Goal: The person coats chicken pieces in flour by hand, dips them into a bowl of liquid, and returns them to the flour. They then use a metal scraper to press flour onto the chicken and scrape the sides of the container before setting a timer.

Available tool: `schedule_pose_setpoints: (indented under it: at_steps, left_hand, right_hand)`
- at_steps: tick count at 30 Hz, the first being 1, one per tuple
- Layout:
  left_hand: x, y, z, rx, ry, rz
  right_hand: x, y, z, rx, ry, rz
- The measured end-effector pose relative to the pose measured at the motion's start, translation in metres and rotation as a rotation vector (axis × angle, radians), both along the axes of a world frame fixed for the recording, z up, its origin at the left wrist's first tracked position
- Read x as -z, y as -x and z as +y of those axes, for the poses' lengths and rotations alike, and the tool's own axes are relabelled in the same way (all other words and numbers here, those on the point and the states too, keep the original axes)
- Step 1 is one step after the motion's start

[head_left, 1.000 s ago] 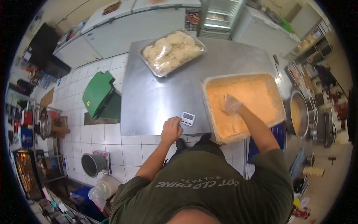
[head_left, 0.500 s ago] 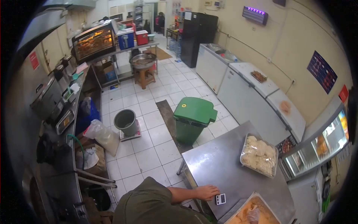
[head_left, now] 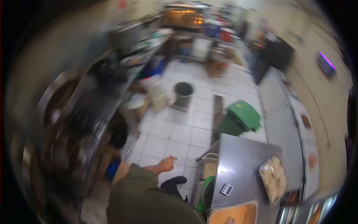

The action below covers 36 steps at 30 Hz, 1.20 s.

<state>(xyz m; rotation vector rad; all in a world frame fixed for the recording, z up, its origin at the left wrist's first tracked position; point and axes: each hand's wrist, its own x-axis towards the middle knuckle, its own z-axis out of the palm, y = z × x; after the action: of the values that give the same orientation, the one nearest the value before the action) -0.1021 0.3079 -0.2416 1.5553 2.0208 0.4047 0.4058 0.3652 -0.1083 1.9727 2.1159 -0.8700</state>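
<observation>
My left hand (head_left: 167, 163) hangs over the tiled floor beside the steel table, away from the tabletop. Its fingers look loosely apart and nothing shows in them, though the view is blurred. A small white digital timer (head_left: 226, 189) lies on the table near its left edge. At the bottom edge of the view is a tray of orange powder (head_left: 238, 212). A sliver of my right hand (head_left: 230, 221) shows low in that tray; its fingers are hidden. On the right of the table sits a clear-wrapped tray of pale, lumpy food (head_left: 274, 179).
The steel table (head_left: 238, 160) has a green lidded bin (head_left: 242, 117) behind it. A grey bucket (head_left: 183, 93) stands on the floor farther off. Along the left runs a counter with a large round pan (head_left: 61, 97). White chest freezers (head_left: 279, 130) line the right wall.
The view has swung left and blurred. My left hand has come off the table next to the timer and now hangs over the floor. My right hand shows less, still at the powder tray.
</observation>
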Motion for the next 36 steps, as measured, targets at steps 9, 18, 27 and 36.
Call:
schedule_pose_setpoints:
  at_steps: [9,18,27,36]
  left_hand:
    - [0.069,-0.084,-0.278,-0.723,0.507,-0.324]
    - [0.071,-0.065,-0.354,-0.808,0.558,-0.451]
    - [0.082,-0.011,-0.347,-0.762,0.288,-0.445]
    - [0.152,0.062,-0.407,-0.567,0.300,-0.318]
  right_hand:
    - [0.015,0.060,-0.002,-0.256,-0.100,0.102]
    - [0.006,0.119,-0.012,-0.362,-0.100,0.105]
    - [0.002,0.163,-0.019,-0.353,-0.108,0.035]
    - [-0.029,0.081,-0.014,-0.210,-0.104,0.005]
